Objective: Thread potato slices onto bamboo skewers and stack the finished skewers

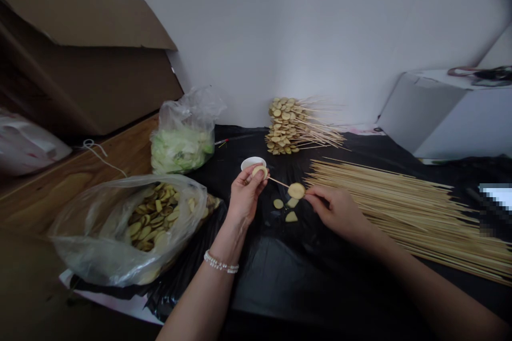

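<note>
My left hand (246, 196) pinches a pale yellow potato slice (260, 171), and the tip of a bamboo skewer (279, 182) meets that slice. A second slice (296, 190) sits on the skewer, whose far end is held in the fingers of my right hand (336, 210). Several loose slices, one of them (291, 217) wedge-shaped, lie on the black plastic sheet (272, 277) beneath my hands. A pearl bracelet (221, 262) circles my left wrist.
Behind my hands stand a small white bowl (253, 162) and a stack of skewered slices (288, 125). A loose bamboo skewer pile (400, 218) lies to the right. Plastic bags of potato slices (100, 234) and shredded greens (182, 144) sit to the left, beside a cardboard box (80, 48).
</note>
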`<state>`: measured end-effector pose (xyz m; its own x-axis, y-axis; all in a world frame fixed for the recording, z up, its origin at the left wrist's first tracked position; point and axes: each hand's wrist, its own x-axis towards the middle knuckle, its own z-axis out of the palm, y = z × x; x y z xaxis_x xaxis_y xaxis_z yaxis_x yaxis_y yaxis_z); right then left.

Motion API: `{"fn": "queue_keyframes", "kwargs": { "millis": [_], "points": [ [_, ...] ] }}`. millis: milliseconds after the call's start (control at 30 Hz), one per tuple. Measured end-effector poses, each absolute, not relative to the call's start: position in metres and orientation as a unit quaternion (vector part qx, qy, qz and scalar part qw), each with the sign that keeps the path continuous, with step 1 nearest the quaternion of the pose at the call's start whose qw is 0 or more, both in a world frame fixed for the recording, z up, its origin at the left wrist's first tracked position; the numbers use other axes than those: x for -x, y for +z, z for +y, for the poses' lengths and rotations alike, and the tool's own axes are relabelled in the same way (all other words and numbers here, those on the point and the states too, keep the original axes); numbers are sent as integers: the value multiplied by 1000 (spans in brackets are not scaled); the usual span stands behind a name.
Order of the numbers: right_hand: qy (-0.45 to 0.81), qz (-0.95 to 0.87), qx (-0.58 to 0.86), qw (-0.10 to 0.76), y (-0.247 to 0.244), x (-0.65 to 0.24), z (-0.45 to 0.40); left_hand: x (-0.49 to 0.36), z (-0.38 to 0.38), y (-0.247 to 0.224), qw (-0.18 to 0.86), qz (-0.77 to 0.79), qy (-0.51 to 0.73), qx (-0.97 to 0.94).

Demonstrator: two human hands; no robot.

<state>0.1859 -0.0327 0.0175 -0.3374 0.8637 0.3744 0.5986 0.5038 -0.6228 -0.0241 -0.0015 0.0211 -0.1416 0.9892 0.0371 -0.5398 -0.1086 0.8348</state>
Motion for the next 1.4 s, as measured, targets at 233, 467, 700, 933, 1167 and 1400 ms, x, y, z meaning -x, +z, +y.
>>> {"fn": "queue_keyframes", "kwargs": {
  "millis": [233,467,700,933,1167,1400],
  "points": [
    [214,-795,449,347,16,-183,-35,24,-1,20,588,348,659,-314],
    [85,-823,466,314,8,-183,-38,21,-1,17,567,356,669,-322],
    [171,-803,480,309,12,-175,-44,16,-3,11,532,381,664,-361],
    [217,-780,483,334,16,-174,-42,14,-5,15,555,366,661,-347],
    [184,-793,469,342,12,-178,-37,17,-4,16,576,361,659,-321],
    [200,-789,480,326,10,-175,-40,14,-6,14,564,366,662,-331]
  ]
}}
